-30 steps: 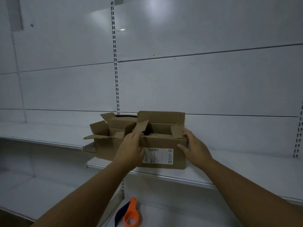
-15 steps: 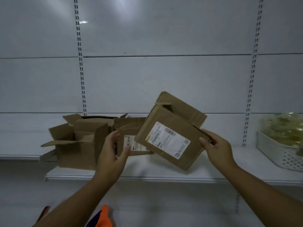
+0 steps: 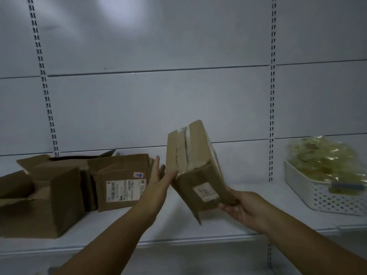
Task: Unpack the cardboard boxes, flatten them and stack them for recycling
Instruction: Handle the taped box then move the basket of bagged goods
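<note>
The right hand [image 3: 244, 209] grips the box [image 3: 190, 155]; left hand [image 3: 158, 179], fingers straight, touches it.

- White panelled back wall [image 3: 178, 106] fills the upper frame, crossed by thin horizontal seams.
- Slotted upright at left [image 3: 44, 86], another at right [image 3: 272, 96].
- White shelf [image 3: 248, 227] spans the lower frame.
- Soft light glare [image 3: 123, 10] at top centre.

Cropped by frame edge: open box [image 3: 39, 197] left of left hand [image 3: 158, 181]; basket [image 3: 309, 195] right of right hand [image 3: 244, 209]. Blurred, unreadable: label [image 3: 205, 192] on held box [image 3: 194, 155].
</note>
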